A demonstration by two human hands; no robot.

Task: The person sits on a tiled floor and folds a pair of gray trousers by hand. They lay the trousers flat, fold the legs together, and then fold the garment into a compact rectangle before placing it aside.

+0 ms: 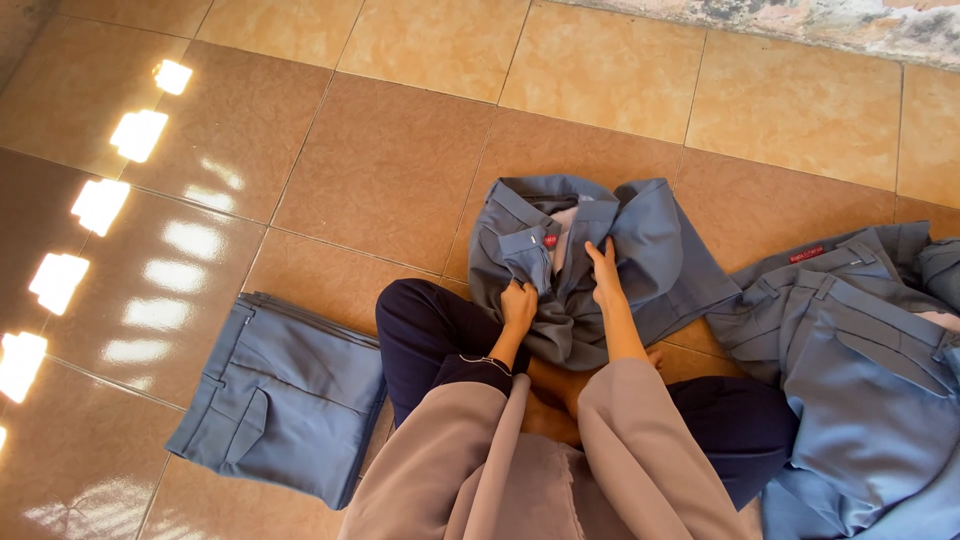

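A rumpled pair of grey-blue trousers (pixel 640 250) lies on the tiled floor in front of my crossed legs, waistband up, with a small red label. My left hand (pixel 519 303) grips a bunch of its cloth near the waistband flap. My right hand (pixel 604 272) presses and pinches the fabric at the middle of the garment. Both forearms wear loose beige sleeves.
A neatly folded pair of the same trousers (pixel 280 400) lies at my left. A heap of several unfolded pairs (pixel 860 350) sits at my right. Glossy brown floor tiles (pixel 380 170) show bright sun patches at far left. A wall base runs along the top right.
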